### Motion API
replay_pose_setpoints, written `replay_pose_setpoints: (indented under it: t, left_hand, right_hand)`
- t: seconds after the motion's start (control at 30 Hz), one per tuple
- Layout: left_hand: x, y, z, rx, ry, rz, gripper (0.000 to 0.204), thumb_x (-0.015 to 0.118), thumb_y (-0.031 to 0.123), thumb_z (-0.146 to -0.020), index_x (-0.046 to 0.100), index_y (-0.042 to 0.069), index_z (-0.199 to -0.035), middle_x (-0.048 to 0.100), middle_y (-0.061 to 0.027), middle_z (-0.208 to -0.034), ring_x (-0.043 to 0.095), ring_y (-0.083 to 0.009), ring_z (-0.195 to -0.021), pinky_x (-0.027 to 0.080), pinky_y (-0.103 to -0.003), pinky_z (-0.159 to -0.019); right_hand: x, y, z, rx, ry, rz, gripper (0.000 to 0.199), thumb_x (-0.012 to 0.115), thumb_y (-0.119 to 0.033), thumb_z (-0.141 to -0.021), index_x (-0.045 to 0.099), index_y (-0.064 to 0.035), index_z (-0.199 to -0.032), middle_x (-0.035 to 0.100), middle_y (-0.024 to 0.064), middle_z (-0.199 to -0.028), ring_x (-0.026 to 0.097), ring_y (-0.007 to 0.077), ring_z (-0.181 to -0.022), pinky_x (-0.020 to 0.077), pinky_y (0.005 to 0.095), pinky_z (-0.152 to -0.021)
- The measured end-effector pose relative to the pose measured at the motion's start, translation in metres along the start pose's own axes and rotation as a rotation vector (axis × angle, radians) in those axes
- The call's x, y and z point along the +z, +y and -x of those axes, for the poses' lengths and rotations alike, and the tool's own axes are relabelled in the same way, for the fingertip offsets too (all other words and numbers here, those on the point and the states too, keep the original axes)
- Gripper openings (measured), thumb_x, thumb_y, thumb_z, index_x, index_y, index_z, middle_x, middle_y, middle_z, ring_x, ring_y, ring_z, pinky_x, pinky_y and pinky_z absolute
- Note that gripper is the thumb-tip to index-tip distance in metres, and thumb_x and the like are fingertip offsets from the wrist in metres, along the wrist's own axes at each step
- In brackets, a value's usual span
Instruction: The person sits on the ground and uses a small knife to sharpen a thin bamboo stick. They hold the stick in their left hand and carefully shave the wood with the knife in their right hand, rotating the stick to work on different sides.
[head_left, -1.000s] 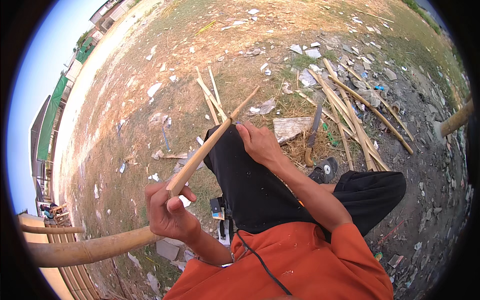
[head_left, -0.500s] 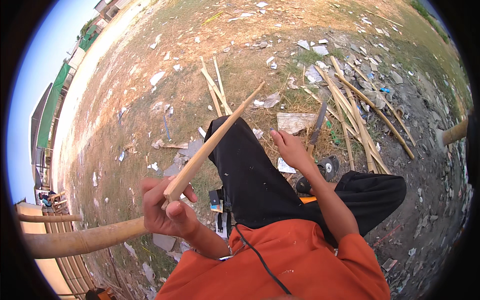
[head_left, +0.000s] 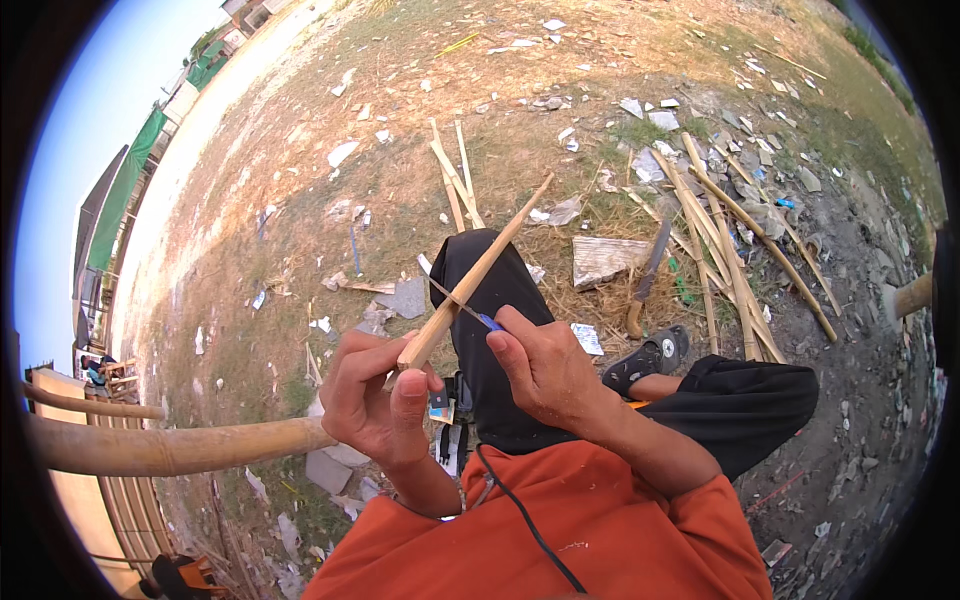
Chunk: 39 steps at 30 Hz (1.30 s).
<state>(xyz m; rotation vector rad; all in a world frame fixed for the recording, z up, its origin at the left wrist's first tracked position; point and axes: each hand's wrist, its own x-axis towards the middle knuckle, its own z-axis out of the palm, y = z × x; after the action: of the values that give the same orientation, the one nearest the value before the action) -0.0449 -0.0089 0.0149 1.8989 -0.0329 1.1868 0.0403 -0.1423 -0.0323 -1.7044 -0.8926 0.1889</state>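
Note:
My left hand (head_left: 378, 395) grips the thick near end of a long bamboo strip (head_left: 480, 268), which slants away to the upper right over my raised knee. In my right hand (head_left: 548, 370) is a small knife (head_left: 489, 321) with a blue handle, the fingers closed round it. Its thin blade lies across the strip a little beyond my left fingers. Whether the edge bites into the bamboo cannot be made out.
A machete (head_left: 650, 283) with a wooden handle lies beside a flat wooden block (head_left: 607, 261) near my sandal (head_left: 660, 355). Split bamboo strips (head_left: 728, 270) are heaped at the right, others (head_left: 455, 180) ahead. A thick bamboo pole (head_left: 190, 449) runs at my left. Litter and rubble cover the ground.
My right hand has come left from beside the strip, and the knife blade now crosses the bamboo. My left hand and the strip have shifted slightly right in the picture.

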Motion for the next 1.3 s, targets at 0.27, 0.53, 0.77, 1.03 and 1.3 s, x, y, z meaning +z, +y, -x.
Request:
replay_pose_setpoints:
  t: [0.27,0.53,0.77,1.03,1.3]
  left_hand:
    - [-0.002,-0.007,-0.002,-0.015,0.035,-0.001,0.039,0.062,0.033,-0.091,0.06,-0.006,-0.088,0.052,-0.0102,-0.072,0.05,-0.012,-0.05,0.038,-0.022,-0.051]
    - [0.002,-0.006,-0.005,-0.021,0.059,0.057,0.04,0.07,0.035,-0.087,0.064,-0.005,-0.089,0.057,-0.0115,-0.069,0.055,-0.0137,-0.053,0.043,-0.024,-0.053]
    - [0.001,-0.012,-0.008,0.098,-0.001,-0.051,0.042,0.061,0.036,-0.093,0.058,-0.006,-0.085,0.049,-0.0101,-0.073,0.05,-0.0128,-0.048,0.036,-0.022,-0.045]
    - [-0.002,-0.009,-0.006,-0.008,0.047,0.007,0.039,0.067,0.036,-0.089,0.063,-0.003,-0.09,0.057,-0.0097,-0.066,0.053,-0.0126,-0.055,0.042,-0.025,-0.055]
    - [-0.004,-0.009,-0.01,-0.033,0.077,-0.009,0.039,0.066,0.035,-0.09,0.063,-0.003,-0.089,0.056,-0.0094,-0.065,0.053,-0.0128,-0.055,0.04,-0.025,-0.054]
  right_hand:
    - [0.006,0.013,-0.001,0.04,0.063,0.063,0.03,0.044,-0.029,-0.101,0.047,-0.0047,-0.084,0.05,0.0192,-0.053,0.055,0.0423,-0.051,0.0396,0.05,-0.045]
    - [0.008,0.013,-0.001,0.013,0.088,-0.054,0.033,0.042,-0.031,-0.102,0.049,-0.0044,-0.083,0.051,0.0208,-0.053,0.054,0.0434,-0.05,0.0384,0.0488,-0.044]
    - [0.009,0.028,-0.007,0.011,0.123,-0.031,0.032,0.043,-0.03,-0.102,0.048,-0.0041,-0.084,0.051,0.02,-0.052,0.054,0.0437,-0.05,0.0381,0.0504,-0.044]
    - [0.008,0.028,-0.008,0.04,0.109,0.018,0.031,0.044,-0.03,-0.101,0.047,-0.0047,-0.083,0.05,0.0189,-0.051,0.053,0.0425,-0.048,0.0381,0.049,-0.043]
    - [0.017,0.049,-0.017,0.12,0.146,0.155,0.03,0.046,-0.028,-0.101,0.047,-0.0052,-0.082,0.051,0.0186,-0.05,0.055,0.0409,-0.048,0.0389,0.0487,-0.042]
